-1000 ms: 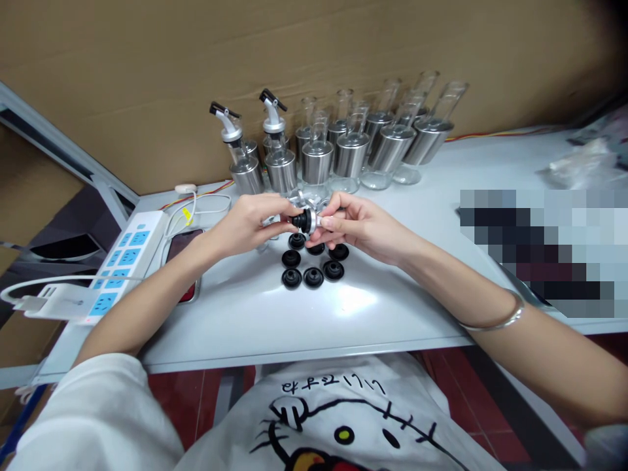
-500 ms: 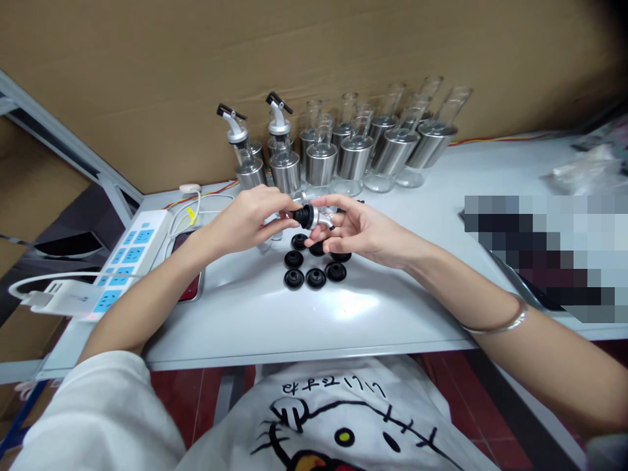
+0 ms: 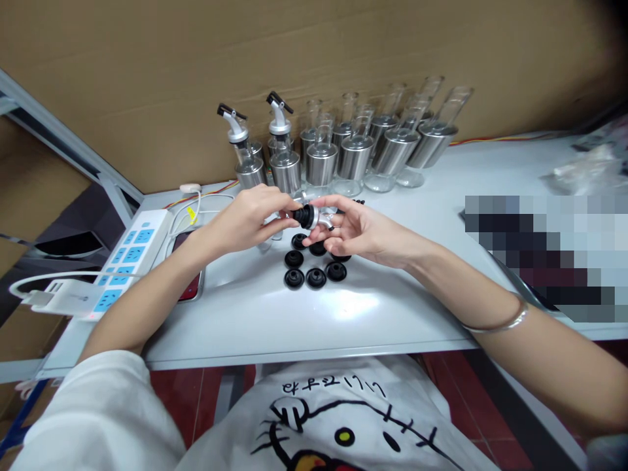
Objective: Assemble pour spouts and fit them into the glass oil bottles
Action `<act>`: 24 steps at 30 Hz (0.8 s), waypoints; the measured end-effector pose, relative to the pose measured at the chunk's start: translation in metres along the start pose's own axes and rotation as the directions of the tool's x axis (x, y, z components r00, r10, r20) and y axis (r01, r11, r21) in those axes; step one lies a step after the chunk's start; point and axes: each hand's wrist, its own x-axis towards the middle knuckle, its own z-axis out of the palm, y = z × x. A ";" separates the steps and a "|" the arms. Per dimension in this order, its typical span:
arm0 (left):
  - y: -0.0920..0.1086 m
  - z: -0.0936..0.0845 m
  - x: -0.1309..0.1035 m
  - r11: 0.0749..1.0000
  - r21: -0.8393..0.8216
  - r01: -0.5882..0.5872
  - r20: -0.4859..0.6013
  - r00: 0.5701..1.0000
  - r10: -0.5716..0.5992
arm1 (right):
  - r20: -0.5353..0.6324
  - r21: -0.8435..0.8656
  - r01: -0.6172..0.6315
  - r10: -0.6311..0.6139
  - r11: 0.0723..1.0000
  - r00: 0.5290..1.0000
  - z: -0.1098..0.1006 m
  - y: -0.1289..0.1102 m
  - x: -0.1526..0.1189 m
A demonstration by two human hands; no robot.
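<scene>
Between my hands, above the table, is a silver pour spout [image 3: 315, 217] lying sideways, its black ribbed stopper [image 3: 303, 216] toward the left. My left hand [image 3: 258, 219] pinches the stopper end with thumb and fingers. The fingers of my right hand [image 3: 360, 232] are curled round the silver end. Several black rubber rings [image 3: 316, 278] lie on the white table just below, some partly hidden by my right hand. Behind stand two steel-and-glass bottles with spouts fitted, one at the left [image 3: 250, 171] and one beside it [image 3: 285, 171].
Several bottles without spouts [image 3: 356, 157] stand to the right of those two. A power strip [image 3: 130, 252] with white cables and a phone [image 3: 193, 288] are at the left. A clear plastic bag [image 3: 589, 170] lies at the far right. The table's front edge [image 3: 314, 354] is near my body.
</scene>
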 end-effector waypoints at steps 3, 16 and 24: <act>0.000 0.000 0.000 1.000 -0.012 -0.011 -0.010 1.000 0.011 | 0.008 0.011 -0.001 0.001 1.000 1.000 0.000 0.000 0.000; 0.000 0.001 0.000 1.000 0.004 -0.006 0.013 1.000 0.006 | -0.043 -0.025 -0.019 0.018 1.000 0.999 0.002 -0.001 -0.001; 0.000 0.001 0.000 1.000 0.012 -0.009 0.029 1.000 0.009 | -0.027 -0.032 -0.021 0.020 0.999 0.999 0.000 0.000 0.000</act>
